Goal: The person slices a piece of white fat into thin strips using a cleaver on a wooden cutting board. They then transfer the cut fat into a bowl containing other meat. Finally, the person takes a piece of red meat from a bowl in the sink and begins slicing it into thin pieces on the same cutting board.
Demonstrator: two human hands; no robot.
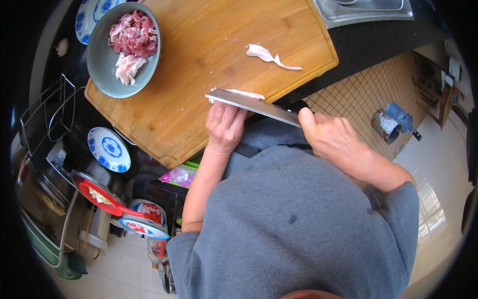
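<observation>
My right hand [328, 136] grips the handle of a cleaver [254, 105], whose broad blade points left over the near edge of a wooden cutting board [194, 63]. Under and behind the blade lies a strip of pale fatty meat [246, 93]. My left hand [226, 125] is at that strip's near side, fingers together, fingertips hidden by the blade; whether they pinch the meat does not show. Farther back on the board rests another thin white strip of fat [267, 56]. A grey-green bowl [95, 63] at the upper left holds sliced pink meat [134, 33] and paler pieces [129, 69].
Blue-and-white plates [125, 160] sit left of the board and behind the bowl. A wire rack [48, 112] and a red strainer [115, 203] are at the left. A metal sink [366, 15] is at the upper right. A bucket [386, 127] stands on the floor.
</observation>
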